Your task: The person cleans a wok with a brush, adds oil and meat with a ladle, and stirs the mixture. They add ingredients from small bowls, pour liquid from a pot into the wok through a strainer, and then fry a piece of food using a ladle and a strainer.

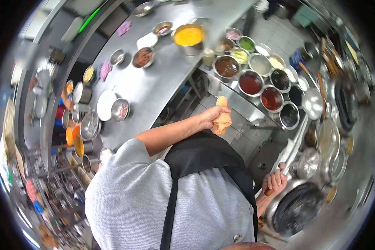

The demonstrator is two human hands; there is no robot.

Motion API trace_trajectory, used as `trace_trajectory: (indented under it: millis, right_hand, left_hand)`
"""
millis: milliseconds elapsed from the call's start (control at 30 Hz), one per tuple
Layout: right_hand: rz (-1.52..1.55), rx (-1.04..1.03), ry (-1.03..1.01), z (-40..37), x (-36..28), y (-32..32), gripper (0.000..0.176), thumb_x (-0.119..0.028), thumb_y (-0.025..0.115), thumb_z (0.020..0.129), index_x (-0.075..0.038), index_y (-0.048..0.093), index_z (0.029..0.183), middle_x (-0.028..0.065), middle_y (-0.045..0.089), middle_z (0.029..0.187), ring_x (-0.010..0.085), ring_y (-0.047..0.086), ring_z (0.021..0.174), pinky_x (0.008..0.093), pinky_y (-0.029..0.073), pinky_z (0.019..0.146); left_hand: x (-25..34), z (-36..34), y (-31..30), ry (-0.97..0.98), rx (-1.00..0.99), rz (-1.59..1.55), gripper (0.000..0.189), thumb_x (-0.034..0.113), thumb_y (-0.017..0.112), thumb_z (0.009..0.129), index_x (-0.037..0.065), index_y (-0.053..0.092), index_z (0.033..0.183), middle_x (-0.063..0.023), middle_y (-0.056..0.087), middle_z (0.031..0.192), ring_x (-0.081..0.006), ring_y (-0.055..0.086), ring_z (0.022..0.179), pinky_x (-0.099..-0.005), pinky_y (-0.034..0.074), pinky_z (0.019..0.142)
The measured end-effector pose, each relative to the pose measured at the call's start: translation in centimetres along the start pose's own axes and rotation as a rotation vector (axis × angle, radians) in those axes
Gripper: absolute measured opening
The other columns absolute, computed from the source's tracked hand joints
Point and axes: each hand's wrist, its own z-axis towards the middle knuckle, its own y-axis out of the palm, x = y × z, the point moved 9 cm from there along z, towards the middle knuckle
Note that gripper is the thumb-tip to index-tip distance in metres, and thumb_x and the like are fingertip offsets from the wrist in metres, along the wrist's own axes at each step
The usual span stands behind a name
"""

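At near right, our right fingers (275, 180) wrap a wooden handle (269, 192), best gripped firmly; our left fingers (221, 110) clutch orange cloth (223, 120).

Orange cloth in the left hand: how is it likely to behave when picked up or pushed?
The orange cloth is probably floppy, as it bunches around the grip of the left hand. It is likely light, looking like a small bundle of fabric. Pushed, it would probably crumple rather than roll, given its loose, uneven folds.
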Motion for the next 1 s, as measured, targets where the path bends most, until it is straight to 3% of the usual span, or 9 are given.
trace_trajectory:
  millis: [200,300,400,500,667,900,1000]
  right_hand:
    - [0.064,-0.012,0.519,14.5,16.0,4.7,0.028,-0.004,0.04,0.095,0.0,0.038,0.123,-0.0001,0.046,0.061,0.0093,0.047,0.039,0.0298,0.044,0.04]
    - [-0.061,0.01,0.716,20.4,23.5,6.3,0.029,-0.005,0.039,0.099,-0.001,0.042,0.127,-0.0029,0.041,0.059,0.0076,0.04,0.037,0.0274,0.039,0.037]
    - [-0.358,0.02,0.878,28.0,31.0,6.2,0.023,-0.016,0.044,0.104,-0.005,0.048,0.123,-0.0045,0.04,0.059,0.0062,0.037,0.037,0.0255,0.036,0.035]
    - [-0.869,-0.039,0.891,36.5,38.2,5.1,0.021,-0.027,0.052,0.104,-0.009,0.055,0.115,-0.0057,0.039,0.059,0.0056,0.036,0.039,0.0252,0.036,0.036]
    - [-1.557,-0.092,0.695,46.2,46.9,2.2,0.024,-0.029,0.059,0.099,-0.007,0.054,0.109,-0.0007,0.049,0.061,0.0108,0.046,0.044,0.0281,0.039,0.039]
    - [-1.76,-0.156,0.387,48.3,51.8,-1.4,0.022,-0.025,0.057,0.099,-0.005,0.053,0.106,0.0012,0.05,0.063,0.0117,0.046,0.043,0.0291,0.037,0.037]
    - [-1.577,-0.055,0.629,47.1,53.1,-1.1,0.017,-0.024,0.055,0.101,-0.008,0.053,0.103,-0.0017,0.046,0.062,0.0097,0.046,0.047,0.0276,0.039,0.04]
  left_hand:
    - [8.3,-5.0,-14.0,0.26,0.268,-0.31,0.022,0.018,0.067,0.092,0.004,0.056,0.106,-0.0108,0.065,0.09,-0.0263,0.069,0.079,-0.0422,0.059,0.071]
    - [11.1,-5.3,-22.6,0.343,0.351,-0.488,0.025,0.021,0.066,0.092,0.003,0.055,0.106,-0.0136,0.067,0.088,-0.0297,0.069,0.079,-0.044,0.059,0.07]
    - [14.0,-6.1,-29.8,0.411,0.491,-0.624,0.03,0.023,0.065,0.092,0.003,0.051,0.11,-0.0141,0.065,0.091,-0.0304,0.069,0.077,-0.0468,0.059,0.066]
    - [17.0,-7.1,-34.3,0.514,0.58,-0.702,0.031,0.022,0.065,0.093,0.003,0.049,0.111,-0.0138,0.064,0.092,-0.0301,0.069,0.077,-0.0477,0.059,0.066]
    - [20.3,-7.9,-39.0,0.655,0.634,-0.834,0.032,0.021,0.065,0.093,0.003,0.048,0.114,-0.0138,0.064,0.096,-0.0296,0.07,0.08,-0.0464,0.06,0.068]
    - [22.0,-9.3,-40.3,0.772,0.709,-0.815,0.026,0.014,0.066,0.092,0.0,0.049,0.107,-0.0119,0.061,0.094,-0.027,0.069,0.077,-0.0425,0.06,0.062]
    - [23.2,-9.8,-40.8,0.81,0.748,-0.77,0.028,0.014,0.067,0.091,0.0,0.05,0.107,-0.0117,0.061,0.094,-0.0257,0.069,0.078,-0.0415,0.06,0.063]
